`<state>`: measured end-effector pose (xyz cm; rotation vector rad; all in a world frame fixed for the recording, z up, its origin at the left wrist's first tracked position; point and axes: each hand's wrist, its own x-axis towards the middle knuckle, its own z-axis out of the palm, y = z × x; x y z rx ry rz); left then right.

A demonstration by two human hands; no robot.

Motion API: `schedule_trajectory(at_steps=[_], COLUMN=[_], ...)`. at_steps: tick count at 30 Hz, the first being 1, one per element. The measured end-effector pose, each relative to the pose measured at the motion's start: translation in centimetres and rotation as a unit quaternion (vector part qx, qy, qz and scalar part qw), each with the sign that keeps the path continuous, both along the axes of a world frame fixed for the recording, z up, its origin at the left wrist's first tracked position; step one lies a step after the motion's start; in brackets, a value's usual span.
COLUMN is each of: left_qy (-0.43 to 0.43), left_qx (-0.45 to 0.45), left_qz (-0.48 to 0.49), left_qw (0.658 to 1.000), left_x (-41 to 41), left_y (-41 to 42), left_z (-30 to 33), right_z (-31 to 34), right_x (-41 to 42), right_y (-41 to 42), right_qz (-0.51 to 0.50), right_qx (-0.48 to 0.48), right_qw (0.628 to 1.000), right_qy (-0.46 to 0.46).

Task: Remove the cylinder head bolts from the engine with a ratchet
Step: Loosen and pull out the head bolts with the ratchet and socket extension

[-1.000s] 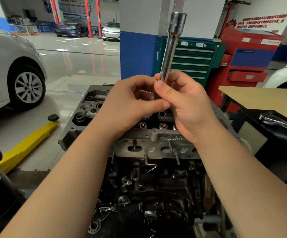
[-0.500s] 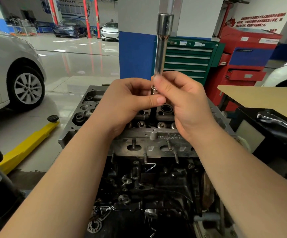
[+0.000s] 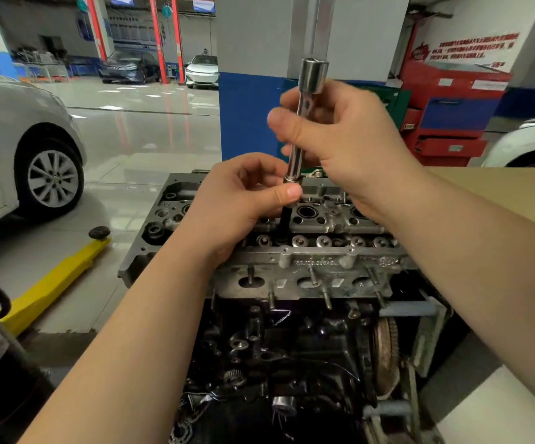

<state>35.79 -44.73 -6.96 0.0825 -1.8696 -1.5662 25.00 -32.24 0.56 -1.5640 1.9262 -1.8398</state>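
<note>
Now extension bar (image 3: 303,123) near-vertical, right hand (image 3: 352,145) gripping, w/ socket end up.

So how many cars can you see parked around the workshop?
4: a white car near left, a dark car and a white car far back, and a white car at the right edge. More may be hidden behind the pillar.

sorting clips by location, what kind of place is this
Most likely a car repair workshop: parked cars on a glossy floor, a red tool cabinet against the wall, and a stripped engine on a stand being worked on by hand.
</note>
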Motion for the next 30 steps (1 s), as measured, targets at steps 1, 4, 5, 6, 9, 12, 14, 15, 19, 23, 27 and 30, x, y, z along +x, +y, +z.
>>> schedule_trajectory(at_steps=[1,4,5,6,9,12,14,15,19,23,27,30], left_qy=[-0.001,0.011,0.011,0.006,-0.009,0.001,-0.005,-0.007,-0.019,-0.012,-0.015,-0.01], left_qx=[-0.003,0.009,0.01,-0.002,-0.064,-0.054,-0.046,-0.04,-0.057,-0.046,-0.034,-0.034], left_qz=[-0.003,-0.049,-0.064,-0.064,0.002,0.045,0.029,0.009,-0.025,0.057,0.032,-0.005], left_qw=[1.0,0.999,0.998,0.998,0.998,0.997,0.999,0.999,0.998,0.997,0.999,0.999], left_x=[0.0,0.3,0.4,0.5,0.3,0.1,0.3,0.4,0.6,0.1,0.2,0.4], left_y=[0.0,0.1,0.2,0.2,0.3,0.1,0.0,-0.1,0.2,0.2,0.0,0.2], left_z=[-0.1,-0.2,-0.1,0.1,0.0,-0.1,-0.1,-0.1,0.1,-0.1,-0.2,0.0], right_z=[0.1,0.6,0.7,0.6,0.0,-0.4,-0.6,-0.7,-0.6,-0.7,-0.6,-0.4], right_x=[-0.2,-0.9,-0.9,-0.9,-0.4,-0.3,-0.4,-0.5,-0.2,0.3,0.1,0.0], right_y=[0.2,1.1,1.3,1.4,0.7,0.1,0.5,0.7,1.2,0.7,0.8,1.0], right_qz=[0.04,0.091,0.084,0.066,-0.025,-0.024,0.052,0.082,0.019,-0.072,0.046,0.054], right_qx=[0.003,0.008,0.009,0.007,-0.015,-0.003,0.014,0.018,0.01,0.003,0.007,0.004], right_qw=[0.999,0.995,0.996,0.998,0.999,0.999,0.998,0.996,0.999,0.994,0.999,0.999], right_qy=[-0.025,-0.041,-0.029,-0.017,0.024,0.023,-0.017,-0.034,0.042,0.079,0.009,-0.001])
